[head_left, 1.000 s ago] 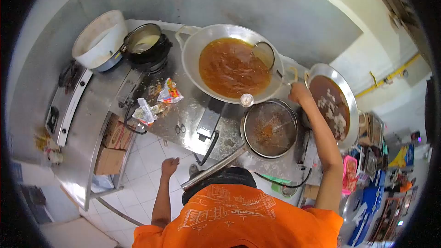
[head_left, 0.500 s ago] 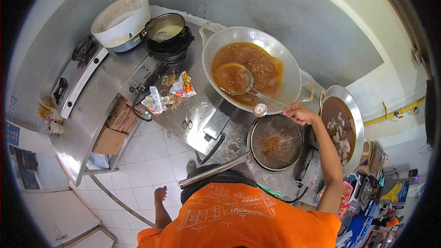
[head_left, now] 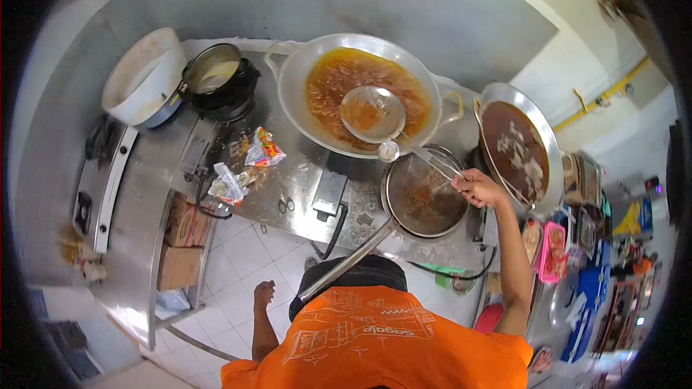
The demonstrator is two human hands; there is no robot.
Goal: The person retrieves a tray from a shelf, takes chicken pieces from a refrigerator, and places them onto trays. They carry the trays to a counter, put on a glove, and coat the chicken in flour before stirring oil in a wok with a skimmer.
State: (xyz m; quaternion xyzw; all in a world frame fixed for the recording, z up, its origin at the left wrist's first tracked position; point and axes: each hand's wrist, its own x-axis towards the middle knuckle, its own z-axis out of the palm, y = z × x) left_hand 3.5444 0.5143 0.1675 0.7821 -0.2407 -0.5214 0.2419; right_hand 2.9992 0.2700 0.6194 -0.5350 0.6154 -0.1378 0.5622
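Note:
My right hand [head_left: 478, 189] grips the wire handle of a round mesh skimmer [head_left: 373, 112]. The skimmer's bowl is above the brown liquid in a large two-handled wok [head_left: 295, 104], with brown bits lying in its mesh. A small round dial thermometer [head_left: 388, 151] is at the wok's near rim. Below it, a large strainer [head_left: 425, 198] with dark crumbs rests on the counter, its long metal handle reaching toward my waist. My left hand [head_left: 264, 293] hangs over the floor, fingers loosely curled; whether it holds anything is unclear.
A second wok [head_left: 504, 92] at the right holds dark liquid with pale pieces. At the left are a black pot [head_left: 220, 94], a white tub [head_left: 144, 79], torn packets [head_left: 265, 148] and scissors [head_left: 286, 205] on the steel counter [head_left: 303, 180]. A pink basket [head_left: 553, 252] stands lower right.
The skimmer has come up out of the liquid with bits in its mesh, still in my right hand. The liquid looks more stirred up. The whole view has turned and shifted.

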